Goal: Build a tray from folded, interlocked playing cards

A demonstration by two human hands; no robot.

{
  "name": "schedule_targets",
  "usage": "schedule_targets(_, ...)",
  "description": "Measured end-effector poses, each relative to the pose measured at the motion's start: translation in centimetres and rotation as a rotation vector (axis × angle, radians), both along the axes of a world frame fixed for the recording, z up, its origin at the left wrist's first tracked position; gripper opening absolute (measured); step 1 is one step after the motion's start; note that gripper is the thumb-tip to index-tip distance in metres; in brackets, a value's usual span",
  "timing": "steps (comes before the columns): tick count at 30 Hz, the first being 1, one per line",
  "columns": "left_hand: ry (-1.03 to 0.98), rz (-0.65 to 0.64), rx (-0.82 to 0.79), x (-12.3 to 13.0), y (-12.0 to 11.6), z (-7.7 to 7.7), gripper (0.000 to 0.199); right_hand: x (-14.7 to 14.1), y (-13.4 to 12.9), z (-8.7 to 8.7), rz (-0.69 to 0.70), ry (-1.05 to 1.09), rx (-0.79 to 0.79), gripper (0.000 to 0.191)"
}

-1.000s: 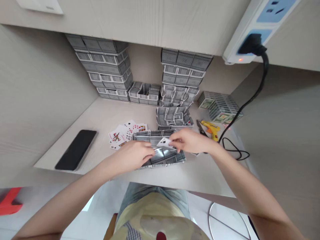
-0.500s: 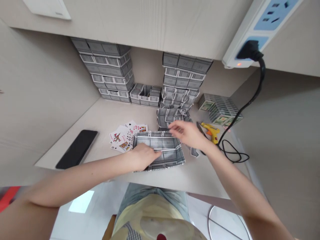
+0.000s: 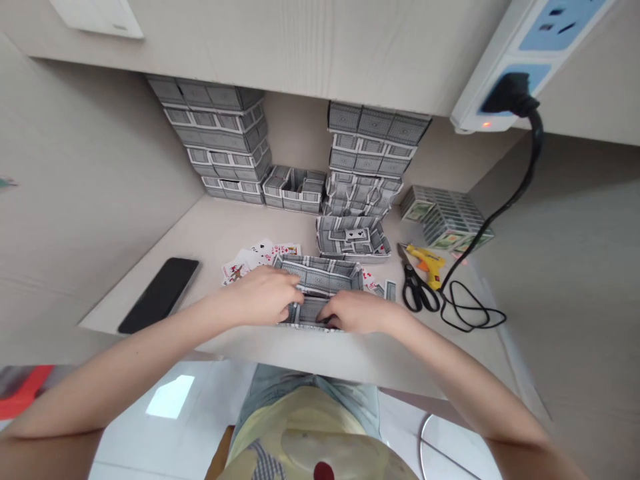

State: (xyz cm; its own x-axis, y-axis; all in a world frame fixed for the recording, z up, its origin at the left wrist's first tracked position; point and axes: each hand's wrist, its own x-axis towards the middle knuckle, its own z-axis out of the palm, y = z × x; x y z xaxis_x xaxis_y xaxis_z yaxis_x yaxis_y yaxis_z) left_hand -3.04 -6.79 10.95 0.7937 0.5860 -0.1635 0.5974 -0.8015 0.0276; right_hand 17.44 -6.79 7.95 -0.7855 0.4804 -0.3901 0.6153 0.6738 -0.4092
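Observation:
In front of me on the desk lies an open box made of playing cards (image 3: 320, 280), its grey card backs facing out. My left hand (image 3: 265, 295) is closed at the box's left end, fingertips curled inside. My right hand (image 3: 357, 311) is closed at the near right side, its fingers reaching inside near the front wall. Between the hands, the box's inner bottom shows grey panels. Loose playing cards (image 3: 235, 271) are fanned out behind my left hand. Other cards (image 3: 390, 289) lie beyond my right hand.
Behind stands a second card box (image 3: 353, 239) with loose cards inside. Stacked card boxes (image 3: 225, 137) rise left and right (image 3: 373, 157) at the back. A phone (image 3: 159, 295) lies left; scissors (image 3: 420, 290), a yellow glue gun (image 3: 427, 263) and its looping cable (image 3: 467, 307) lie right.
My right hand has moved from beside the back box down into the near box. My left hand has shifted up and left to the box's left end. The scissors are now uncovered.

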Motion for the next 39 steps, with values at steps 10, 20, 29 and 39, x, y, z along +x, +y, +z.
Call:
schedule_targets(10,-0.225,0.129,0.176,-2.4,0.3,-1.8,0.021,-3.1,0.1,0.2,0.055,-0.225,0.056,0.054)
schedule_targets(20,-0.468,0.39,0.183,-4.1,-0.7,-2.7,0.023,-2.8,0.2,-1.1,-0.142,-0.064,0.193,0.071)
schedule_targets(29,-0.534,0.954,-0.263,-4.2,0.0,-5.9,0.04,-2.3,0.1,-0.3,-0.282,0.15,0.249,0.051)
schedule_targets(39,-0.612,1.098,-0.998,-3.6,1.7,-4.8,0.027,2.3,0.3,-0.4,-0.796,0.735,0.417,0.027)
